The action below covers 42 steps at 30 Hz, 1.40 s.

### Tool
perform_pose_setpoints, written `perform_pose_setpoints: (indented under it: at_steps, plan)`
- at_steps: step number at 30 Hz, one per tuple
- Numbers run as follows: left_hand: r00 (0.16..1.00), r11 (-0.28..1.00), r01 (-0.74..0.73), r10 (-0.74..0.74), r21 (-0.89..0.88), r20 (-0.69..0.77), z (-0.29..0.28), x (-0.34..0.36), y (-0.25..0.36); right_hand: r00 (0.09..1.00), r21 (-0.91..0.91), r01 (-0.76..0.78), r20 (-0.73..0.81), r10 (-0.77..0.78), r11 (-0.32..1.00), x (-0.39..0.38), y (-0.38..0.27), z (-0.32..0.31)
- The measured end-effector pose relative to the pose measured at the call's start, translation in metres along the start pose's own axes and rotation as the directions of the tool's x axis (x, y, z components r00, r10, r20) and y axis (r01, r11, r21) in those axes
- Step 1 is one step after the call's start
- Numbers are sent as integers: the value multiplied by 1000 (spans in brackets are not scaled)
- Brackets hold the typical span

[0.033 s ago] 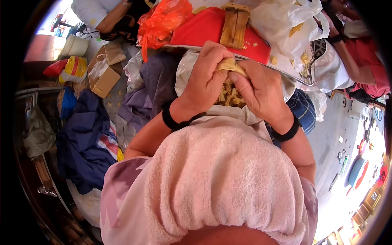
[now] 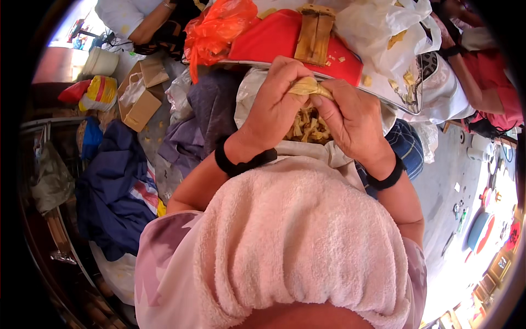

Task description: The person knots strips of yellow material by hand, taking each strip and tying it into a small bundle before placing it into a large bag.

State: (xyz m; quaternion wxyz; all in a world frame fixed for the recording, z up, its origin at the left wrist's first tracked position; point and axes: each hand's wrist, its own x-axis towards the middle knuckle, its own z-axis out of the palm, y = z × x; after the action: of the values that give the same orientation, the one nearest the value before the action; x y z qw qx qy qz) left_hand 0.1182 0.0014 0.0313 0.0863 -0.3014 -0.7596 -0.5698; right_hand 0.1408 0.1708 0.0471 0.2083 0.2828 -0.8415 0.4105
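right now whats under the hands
Under the left hand and right hand, which together pinch a pale yellow strip, lies a heap of yellowish peeled pieces. The hands cover most of the heap, and what holds it cannot be seen.

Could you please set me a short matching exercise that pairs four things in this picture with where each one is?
Things:
1. pale yellow piece
2. wooden block
3. orange plastic bag
4. black wristband

Places:
A. on the left hand's wrist
B. pinched between the left hand and the right hand
C. on the red tray
D. at the tray's left end

Pairs: 1-B, 2-C, 3-D, 4-A
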Motion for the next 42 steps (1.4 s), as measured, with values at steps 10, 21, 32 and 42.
perform_pose_setpoints:
  at_steps: [10, 21, 32, 42]
  plan:
    - [986, 896, 161, -162, -414, 34, -12, -2, -2, 970, 509, -140, 242, 14, 849, -4, -6, -6]
    - [979, 893, 121, -180, -434, -96, 9, -3, 14, 907, 722, -404, 234, 351, 562, -11, -2, -1]
    - [951, 900, 196, -272, -390, -150, 14, -4, 20, 785, 782, -533, 314, 533, 324, -1, -1, -2]
    - [988, 968, 145, -154, -203, -31, -16, 12, 12, 727, 906, -424, 350, 591, -15, -13, 38, -22]
